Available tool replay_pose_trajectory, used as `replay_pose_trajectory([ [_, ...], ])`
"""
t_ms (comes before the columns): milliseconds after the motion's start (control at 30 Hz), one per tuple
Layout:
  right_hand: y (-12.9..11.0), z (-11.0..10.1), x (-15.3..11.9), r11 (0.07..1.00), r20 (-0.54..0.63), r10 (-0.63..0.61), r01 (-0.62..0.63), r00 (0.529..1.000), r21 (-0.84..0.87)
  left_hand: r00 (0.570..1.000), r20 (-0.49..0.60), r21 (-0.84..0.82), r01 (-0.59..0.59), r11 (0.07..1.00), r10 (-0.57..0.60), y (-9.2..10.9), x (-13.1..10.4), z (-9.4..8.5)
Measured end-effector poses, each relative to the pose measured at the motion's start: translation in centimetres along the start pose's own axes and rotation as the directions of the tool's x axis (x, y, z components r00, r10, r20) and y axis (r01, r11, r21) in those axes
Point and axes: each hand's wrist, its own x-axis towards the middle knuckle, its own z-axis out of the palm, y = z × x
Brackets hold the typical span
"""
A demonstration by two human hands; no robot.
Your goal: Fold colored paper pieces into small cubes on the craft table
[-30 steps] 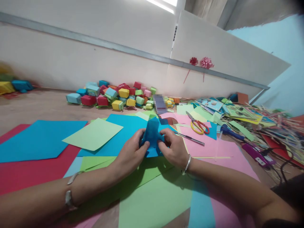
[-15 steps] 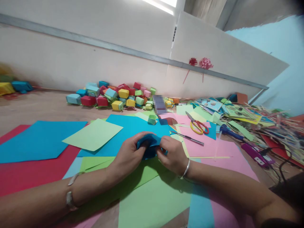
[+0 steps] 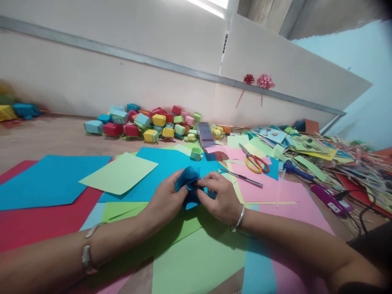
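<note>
A small folded piece of blue paper [image 3: 189,176] is between my hands, above a spread of coloured sheets. My left hand [image 3: 168,195] grips its left side, with the thumb pressed on the near face. From the right, my right hand [image 3: 217,197] pinches the paper's inner part between thumb and fingers. Beneath the hands lie green sheets [image 3: 196,253] and a large blue sheet [image 3: 153,163]. Just behind the hands stands a small open green paper box [image 3: 196,153].
Scissors [image 3: 253,160] and a slim metal tool [image 3: 243,178] lie right on pink paper. Further right are a blue glue gun [image 3: 297,170], a purple power strip [image 3: 330,199] and scraps. Many-coloured paper boxes [image 3: 131,130] are piled by the wall.
The blue paper has changed shape, its upper flap now standing higher on the left. My right fingers have shifted left, from its right edge to its middle.
</note>
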Motion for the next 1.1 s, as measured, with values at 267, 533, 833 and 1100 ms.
replay_pose_trajectory([
  [267,0.5,-0.2,0.0,0.995,0.013,-0.083,0.084,0.996,-0.054,0.999,0.041,0.030,-0.035,0.999,0.034,0.4,-0.5,-0.1],
  [533,0.3,0.0,0.0,0.995,0.045,-0.074,0.076,0.996,-0.062,0.996,-0.085,-0.024,0.008,1.000,-0.010,0.3,0.8,-0.8],
  [833,0.0,-0.3,0.5,0.993,-0.044,0.114,-0.114,0.992,0.020,0.981,0.099,-0.318,0.188,0.929,-0.165,0.3,-0.2,-0.5],
  [1100,0.9,-0.4,1.5,0.959,-0.178,0.270,-0.248,0.946,0.135,0.945,0.019,-0.448,0.301,0.842,-0.328,0.2,-0.3,0.1],
])
